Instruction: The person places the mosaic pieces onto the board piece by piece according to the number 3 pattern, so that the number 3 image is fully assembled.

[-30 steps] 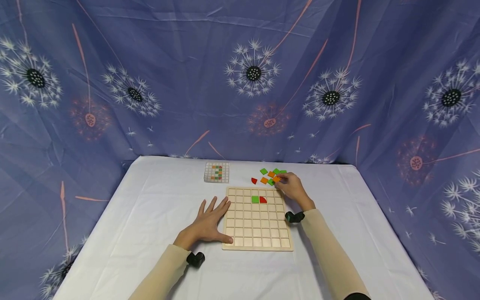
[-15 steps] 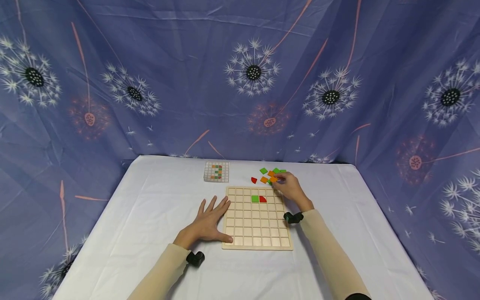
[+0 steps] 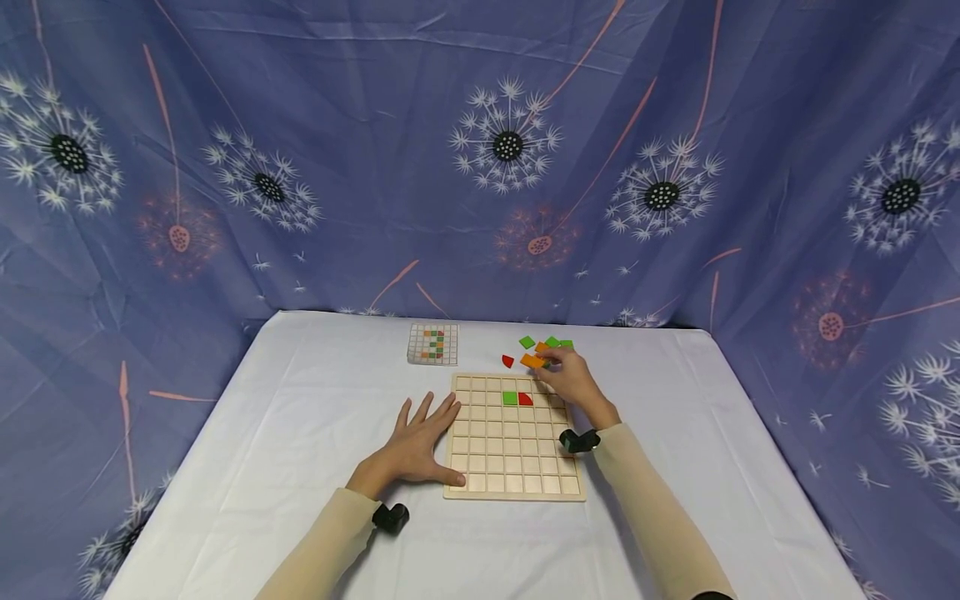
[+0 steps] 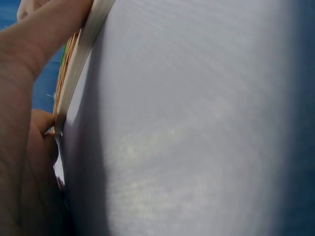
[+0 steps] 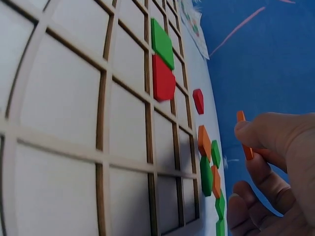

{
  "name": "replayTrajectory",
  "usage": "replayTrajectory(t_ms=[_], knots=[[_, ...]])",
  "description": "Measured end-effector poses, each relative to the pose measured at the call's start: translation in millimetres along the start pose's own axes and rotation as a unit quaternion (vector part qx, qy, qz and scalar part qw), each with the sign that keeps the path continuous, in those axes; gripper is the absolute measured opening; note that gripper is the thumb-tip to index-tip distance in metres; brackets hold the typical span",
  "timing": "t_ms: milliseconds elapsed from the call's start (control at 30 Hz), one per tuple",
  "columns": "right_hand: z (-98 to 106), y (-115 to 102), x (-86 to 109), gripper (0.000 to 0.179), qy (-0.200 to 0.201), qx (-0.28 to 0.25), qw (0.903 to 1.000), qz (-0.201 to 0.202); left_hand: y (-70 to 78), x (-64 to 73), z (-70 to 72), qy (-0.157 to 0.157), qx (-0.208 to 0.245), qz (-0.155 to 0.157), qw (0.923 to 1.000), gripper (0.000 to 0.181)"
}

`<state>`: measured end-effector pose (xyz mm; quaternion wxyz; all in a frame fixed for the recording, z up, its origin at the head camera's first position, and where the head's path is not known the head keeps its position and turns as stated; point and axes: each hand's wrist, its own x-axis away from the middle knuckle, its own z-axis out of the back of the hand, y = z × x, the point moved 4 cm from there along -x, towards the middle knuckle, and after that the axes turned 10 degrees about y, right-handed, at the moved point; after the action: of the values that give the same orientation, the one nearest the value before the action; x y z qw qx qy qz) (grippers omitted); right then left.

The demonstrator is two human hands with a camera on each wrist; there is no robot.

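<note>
My right hand pinches an orange square tile between thumb and fingertips, lifted above the table just beyond the far right part of a wooden grid board. My left hand lies with fingers spread at the board's left side, its thumb and fingertips on the frame. In the board's second row from the far edge, a green square tile sits beside a red quarter-circle tile. In the left wrist view, the board's side edge shows beside the hand.
Behind the board lie loose tiles: a red quarter-circle, several green squares and orange ones. A small card with a coloured grid pattern lies farther left. A white cloth covers the table, and a blue dandelion-print curtain hangs behind.
My right hand has shifted left with the orange tile, away from the right side of the loose pile. The left hand has stayed where it was on the board's edge.
</note>
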<state>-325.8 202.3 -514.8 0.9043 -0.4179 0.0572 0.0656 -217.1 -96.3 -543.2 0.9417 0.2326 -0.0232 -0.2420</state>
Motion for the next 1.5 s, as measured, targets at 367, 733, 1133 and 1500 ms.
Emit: replayTrajectory(t_ms=[367,733,1133,1500], knots=[[-10,-13,8.6,0.037,-0.021,-0.018,0.9993,0.027,-1.6,-0.8,-2.3,0.007,0.002,-0.002,1.0000,0.128],[-19,-29,16.5,0.035,-0.041,-0.044,0.9976,0.035,-1.9,-0.7,-3.0,0.004,-0.002,0.000,1.0000,0.128],[-29,-41,21.2,0.034,-0.054,-0.066,0.9948,0.056,-1.8,-0.1,-2.0,0.003,0.009,-0.003,1.0000,0.126],[-40,-48,29.4,0.030,-0.066,-0.060,0.9939,0.065,-2.4,-0.9,-3.2,-0.001,0.004,0.001,1.0000,0.127]])
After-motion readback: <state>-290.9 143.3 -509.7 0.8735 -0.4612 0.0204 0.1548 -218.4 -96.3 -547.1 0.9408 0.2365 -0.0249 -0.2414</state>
